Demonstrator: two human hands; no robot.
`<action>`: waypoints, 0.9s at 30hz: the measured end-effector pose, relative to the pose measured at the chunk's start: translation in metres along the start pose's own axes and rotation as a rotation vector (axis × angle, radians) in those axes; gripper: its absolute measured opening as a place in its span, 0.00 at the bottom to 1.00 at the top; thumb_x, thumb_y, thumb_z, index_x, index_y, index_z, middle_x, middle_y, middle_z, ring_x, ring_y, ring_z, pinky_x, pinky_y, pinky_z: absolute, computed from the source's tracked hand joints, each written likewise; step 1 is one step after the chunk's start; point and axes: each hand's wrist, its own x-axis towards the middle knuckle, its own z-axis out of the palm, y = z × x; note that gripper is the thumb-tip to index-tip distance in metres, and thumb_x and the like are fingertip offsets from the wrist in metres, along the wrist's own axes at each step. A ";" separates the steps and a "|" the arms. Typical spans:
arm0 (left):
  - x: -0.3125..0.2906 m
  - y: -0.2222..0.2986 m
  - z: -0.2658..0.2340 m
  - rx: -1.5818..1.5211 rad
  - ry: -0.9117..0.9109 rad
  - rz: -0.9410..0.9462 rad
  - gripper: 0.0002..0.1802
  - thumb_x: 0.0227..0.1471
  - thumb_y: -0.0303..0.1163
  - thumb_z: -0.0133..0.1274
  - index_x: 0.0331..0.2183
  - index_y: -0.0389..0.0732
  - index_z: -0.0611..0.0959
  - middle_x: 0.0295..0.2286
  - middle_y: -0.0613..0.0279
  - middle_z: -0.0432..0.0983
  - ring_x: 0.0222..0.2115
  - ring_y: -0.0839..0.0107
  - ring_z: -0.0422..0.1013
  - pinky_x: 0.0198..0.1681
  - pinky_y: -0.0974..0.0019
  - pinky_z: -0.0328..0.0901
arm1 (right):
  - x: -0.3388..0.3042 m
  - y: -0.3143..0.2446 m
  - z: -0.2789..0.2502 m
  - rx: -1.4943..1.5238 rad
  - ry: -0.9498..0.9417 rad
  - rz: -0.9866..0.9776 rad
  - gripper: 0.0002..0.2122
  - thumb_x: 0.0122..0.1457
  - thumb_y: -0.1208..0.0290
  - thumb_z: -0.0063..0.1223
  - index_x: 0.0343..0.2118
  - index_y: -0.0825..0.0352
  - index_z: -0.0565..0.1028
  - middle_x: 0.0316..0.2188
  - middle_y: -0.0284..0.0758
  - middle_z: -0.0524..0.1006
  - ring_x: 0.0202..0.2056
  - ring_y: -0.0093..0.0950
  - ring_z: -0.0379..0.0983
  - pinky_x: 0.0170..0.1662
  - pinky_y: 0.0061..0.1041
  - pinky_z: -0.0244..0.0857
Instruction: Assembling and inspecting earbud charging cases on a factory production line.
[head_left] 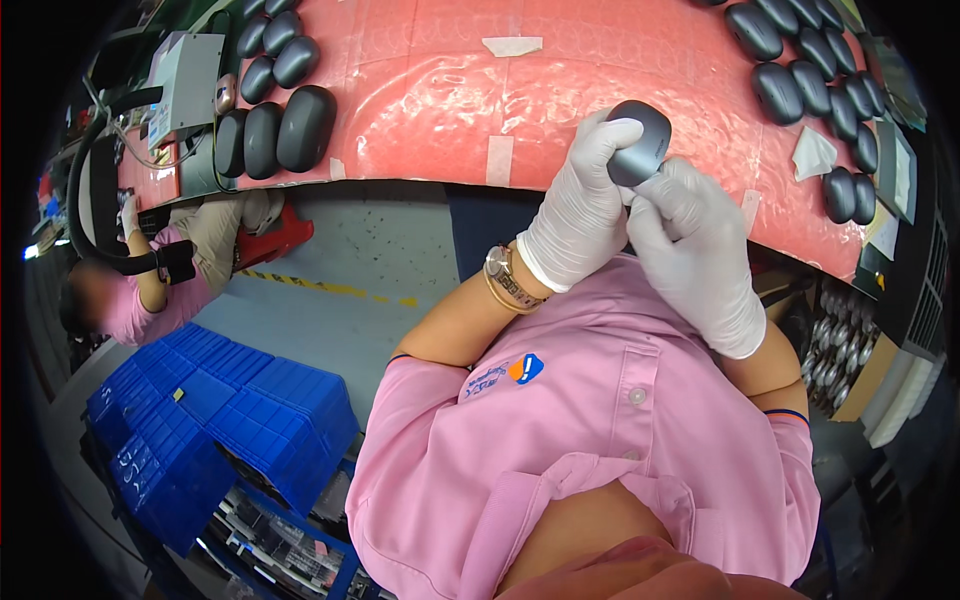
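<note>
My left hand (585, 205), in a white glove, grips a dark grey, rounded earbud case (640, 145) between thumb and fingers. The case is held above the near part of the red-covered table (430, 110), its smooth face tilted toward me. My right hand (695, 240), also gloved in white, has its fingers curled and pinched together at the case's lower edge. Whatever lies between those fingertips is hidden. Both hands meet just below the case.
More dark cases (305, 130) stand at the table's left, and several others (780, 95) at the right beside a white cloth (815, 153). A grey box (185, 80) with cables sits far left. Blue crates (270, 400) and a seated co-worker (150, 290) are to the left.
</note>
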 end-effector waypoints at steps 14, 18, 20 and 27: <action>0.018 0.019 -0.037 -1.036 -0.102 -0.542 0.46 0.38 0.06 0.46 0.56 0.49 0.51 0.48 0.50 0.64 0.46 0.57 0.69 0.47 0.56 0.69 | -0.012 0.036 -0.022 1.092 -0.060 0.588 0.15 0.51 0.76 0.46 0.41 0.75 0.76 0.24 0.27 0.69 0.25 0.13 0.60 0.26 0.10 0.50; 0.012 0.015 -0.031 -0.822 -0.134 -0.382 0.44 0.40 0.06 0.45 0.56 0.47 0.51 0.49 0.53 0.62 0.48 0.60 0.67 0.48 0.60 0.67 | -0.010 0.028 -0.010 0.574 0.111 0.133 0.13 0.52 0.82 0.46 0.41 0.70 0.76 0.24 0.30 0.69 0.25 0.18 0.62 0.29 0.16 0.56; 0.012 0.016 -0.026 -0.485 -0.165 -0.240 0.39 0.43 0.06 0.41 0.54 0.45 0.51 0.45 0.53 0.64 0.45 0.65 0.68 0.49 0.66 0.64 | -0.007 0.021 -0.002 0.190 0.080 -0.113 0.17 0.46 0.83 0.52 0.42 0.64 0.76 0.24 0.35 0.67 0.27 0.29 0.66 0.33 0.26 0.59; 0.008 0.021 -0.026 -0.274 -0.141 -0.155 0.37 0.42 0.06 0.39 0.53 0.42 0.51 0.44 0.54 0.64 0.43 0.68 0.67 0.49 0.67 0.64 | 0.003 0.003 -0.011 -0.316 0.041 -0.100 0.19 0.41 0.81 0.55 0.41 0.62 0.75 0.27 0.32 0.67 0.29 0.32 0.65 0.35 0.31 0.58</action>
